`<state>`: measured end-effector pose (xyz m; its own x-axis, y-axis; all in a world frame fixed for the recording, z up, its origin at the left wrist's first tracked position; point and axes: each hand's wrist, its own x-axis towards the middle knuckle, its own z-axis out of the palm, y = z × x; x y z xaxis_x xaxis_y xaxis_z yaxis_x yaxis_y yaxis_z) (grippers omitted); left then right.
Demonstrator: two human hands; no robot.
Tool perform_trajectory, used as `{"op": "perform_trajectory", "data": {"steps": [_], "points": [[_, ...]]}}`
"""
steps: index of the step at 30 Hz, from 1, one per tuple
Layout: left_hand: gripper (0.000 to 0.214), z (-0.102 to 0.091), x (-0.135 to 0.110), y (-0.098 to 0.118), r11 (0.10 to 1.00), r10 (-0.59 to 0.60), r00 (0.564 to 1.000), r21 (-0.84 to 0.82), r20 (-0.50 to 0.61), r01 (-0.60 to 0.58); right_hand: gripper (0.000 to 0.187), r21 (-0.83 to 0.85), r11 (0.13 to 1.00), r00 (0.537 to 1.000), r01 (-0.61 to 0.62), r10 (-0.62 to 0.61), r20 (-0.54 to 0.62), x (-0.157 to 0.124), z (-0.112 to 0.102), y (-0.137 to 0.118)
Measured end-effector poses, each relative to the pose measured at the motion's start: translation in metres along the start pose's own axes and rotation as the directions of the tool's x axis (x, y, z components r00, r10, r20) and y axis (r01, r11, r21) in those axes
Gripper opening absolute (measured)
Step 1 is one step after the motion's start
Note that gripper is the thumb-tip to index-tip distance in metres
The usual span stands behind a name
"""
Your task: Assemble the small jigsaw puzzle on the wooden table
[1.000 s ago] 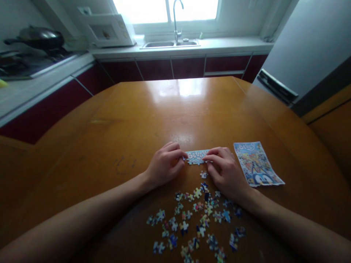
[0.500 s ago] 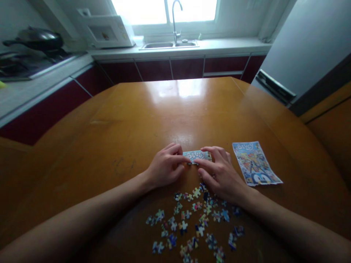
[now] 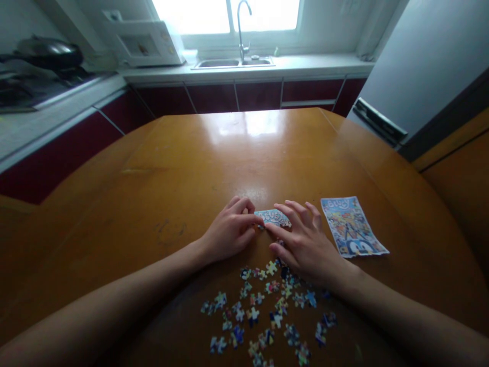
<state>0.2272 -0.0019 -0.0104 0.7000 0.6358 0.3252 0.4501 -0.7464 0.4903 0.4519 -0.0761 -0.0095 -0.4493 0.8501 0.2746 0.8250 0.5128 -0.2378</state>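
Note:
A partly joined jigsaw puzzle (image 3: pixel 273 217), a pale blue strip with white lettering, lies on the table between my hands. My left hand (image 3: pixel 234 227) is closed at its left end, fingers curled and the index fingertip over its lower left edge. Beneath that fingertip a small puzzle piece (image 3: pixel 261 228) partly shows. With fingers spread, my right hand (image 3: pixel 305 237) hovers over the right end, its index fingertip reaching the lower edge near my left index finger. Several loose puzzle pieces (image 3: pixel 252 315) are scattered nearer to me, some partly hidden by my right hand.
A printed picture sheet (image 3: pixel 353 224) with a penguin lies right of my right hand on the wooden table (image 3: pixel 214 163). Beyond the table are a sink (image 3: pixel 217 63), a microwave (image 3: pixel 147 43), a stove with a lidded wok (image 3: pixel 49 53) and a fridge (image 3: pixel 424 66).
The fingers of my right hand have lifted and spread, uncovering more of the puzzle's right end. Its index finger has shifted left toward my left fingertip. My left hand stays nearly still.

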Motion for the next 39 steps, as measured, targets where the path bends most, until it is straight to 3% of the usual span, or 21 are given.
{"op": "perform_trajectory", "data": {"steps": [8, 16, 34, 39], "points": [[0.036, -0.0003, -0.0003, -0.0004, 1.000, -0.014, 1.000, -0.019, -0.016, 0.014, 0.047, -0.037, 0.999, 0.999, 0.034, -0.033, 0.016, -0.0018, 0.0001, -0.0009], [0.021, -0.0007, 0.0008, -0.0046, 0.985, -0.174, 0.956, -0.055, -0.236, 0.166, 0.045, -0.006, 0.999, 0.999, 0.032, -0.032, 0.033, -0.0020, -0.0032, -0.0012], [0.026, 0.0006, 0.0007, -0.0061, 0.989, -0.146, 0.963, -0.038, -0.228, 0.140, 0.045, -0.020, 0.999, 0.998, 0.027, -0.026, 0.061, -0.0020, -0.0028, -0.0015], [0.026, -0.0005, 0.0004, -0.0023, 0.996, -0.091, 0.985, -0.020, -0.147, 0.088, 0.050, -0.054, 0.998, 0.998, 0.044, -0.041, 0.046, -0.0027, -0.0019, -0.0027]]}}
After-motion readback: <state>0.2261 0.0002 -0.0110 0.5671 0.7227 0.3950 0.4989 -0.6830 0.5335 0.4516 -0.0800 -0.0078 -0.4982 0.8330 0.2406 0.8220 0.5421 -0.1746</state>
